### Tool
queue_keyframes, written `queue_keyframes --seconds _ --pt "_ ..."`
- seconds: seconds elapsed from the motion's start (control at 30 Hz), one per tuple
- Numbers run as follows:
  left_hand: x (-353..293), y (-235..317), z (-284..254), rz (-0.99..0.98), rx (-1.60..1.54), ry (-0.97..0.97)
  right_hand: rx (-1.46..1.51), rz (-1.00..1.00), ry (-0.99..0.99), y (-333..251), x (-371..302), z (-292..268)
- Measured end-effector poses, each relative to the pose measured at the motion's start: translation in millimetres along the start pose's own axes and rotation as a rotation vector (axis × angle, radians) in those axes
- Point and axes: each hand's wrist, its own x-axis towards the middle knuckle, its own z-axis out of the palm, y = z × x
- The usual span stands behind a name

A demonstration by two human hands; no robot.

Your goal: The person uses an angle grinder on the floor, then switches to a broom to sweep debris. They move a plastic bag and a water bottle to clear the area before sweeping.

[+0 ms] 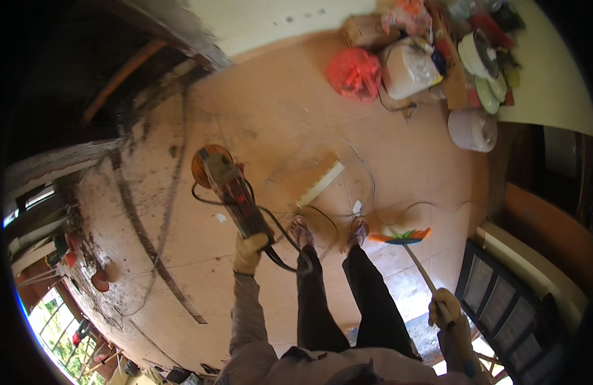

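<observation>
A gloved left hand of mine point(249, 253) is wrapped round the rear handle of an angle grinder point(235, 192). The tool hangs over the floor, its round orange-brown disc end point(209, 165) pointing up and to the left. From its handle a black cord point(290, 240) loops past my feet. My right hand point(445, 307), also gloved, grips the handle of a broom point(421, 266). Its orange, green and blue bristle head point(402, 236) is by the floor, to the right of my sandalled feet point(357, 232).
A pale power strip point(320, 184) lies ahead of my feet, with cables trailing across the tiled floor point(277, 128). A dark cut strip point(142, 224) runs along the left. A red plastic bag point(354, 74) and several household goods stand far right. A dark panelled frame point(505, 292) is at right.
</observation>
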Motion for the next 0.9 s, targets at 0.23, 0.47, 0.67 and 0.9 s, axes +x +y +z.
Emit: queue_keyframes --seconds 0.23,0.47,0.67,0.9 --pt "-120 84 29 0.064 -0.360 0.025 -0.241 -0.035 0.020 -110 8 146" --pt "-219 194 -8 0.459 -0.227 -0.058 -0.197 -0.278 -0.289 -194 49 312" --pt "-219 227 -27 0.578 -0.417 0.062 -0.057 -0.179 -0.364 -267 132 488" --pt "-223 303 -43 0.649 -0.421 0.316 0.046 -0.227 -0.423 -398 253 658"
